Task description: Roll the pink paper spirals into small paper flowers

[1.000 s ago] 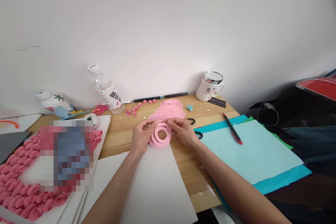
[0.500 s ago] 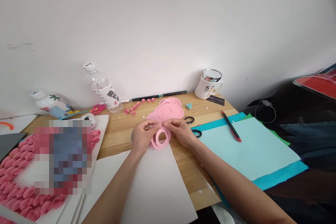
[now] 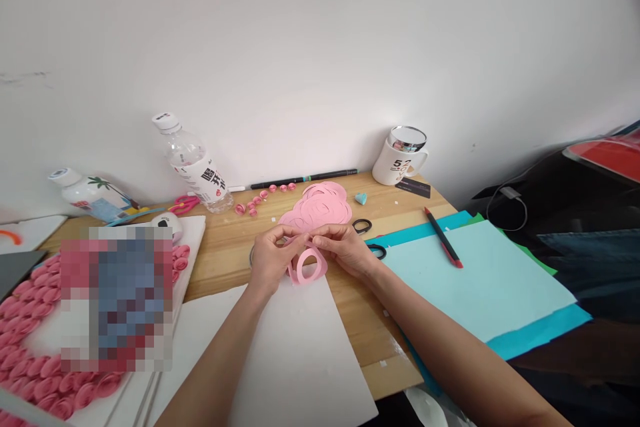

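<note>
Between the fingertips of my left hand and my right hand is a pink paper spiral strip; both hands pinch its upper part, and its loops hang below. The pinched end is hidden by my fingers. Just beyond my hands lies a pile of pink paper spirals. Several small rolled pink paper flowers sit behind, to the left. Black-handled scissors rest by my right hand, their blades hidden. Under my forearms is a white board.
On the left, a board carries many pink paper roses around a blurred picture. A clear bottle, a smaller bottle and a mug stand by the wall. Coloured paper sheets with a pen lie on the right.
The loops of the pink paper spiral have shifted and turned slightly under my fingers. Both hands keep their pinch in nearly the same place. The camera view has moved a little.
</note>
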Demonstrator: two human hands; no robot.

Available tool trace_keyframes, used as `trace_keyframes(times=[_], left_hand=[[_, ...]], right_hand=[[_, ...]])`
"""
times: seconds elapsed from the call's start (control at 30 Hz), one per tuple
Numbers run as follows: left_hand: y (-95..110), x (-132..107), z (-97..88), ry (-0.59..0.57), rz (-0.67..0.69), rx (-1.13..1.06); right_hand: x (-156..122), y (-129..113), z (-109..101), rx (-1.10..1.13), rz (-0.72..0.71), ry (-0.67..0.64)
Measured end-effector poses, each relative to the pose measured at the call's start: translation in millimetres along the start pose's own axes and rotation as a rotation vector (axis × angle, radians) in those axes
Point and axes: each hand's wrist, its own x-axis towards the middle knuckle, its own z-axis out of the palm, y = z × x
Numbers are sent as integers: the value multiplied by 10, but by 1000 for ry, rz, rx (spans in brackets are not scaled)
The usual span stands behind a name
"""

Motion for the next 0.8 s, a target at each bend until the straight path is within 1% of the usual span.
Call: trace_keyframes(times=[0.13, 0.47, 0.7, 0.8], left_hand=[[4, -1, 0, -11, -12, -1], [11, 0, -3, -11, -27, -35], [39, -13, 2, -23, -28, -35], [36, -12, 0, -18, -25, -33]], right_hand=[[8, 10, -4, 9, -5, 8], [9, 13, -16, -28, -18, -32], [-6, -8, 2, -55, -8, -12], [-1, -6, 4, -65, -25, 19]])
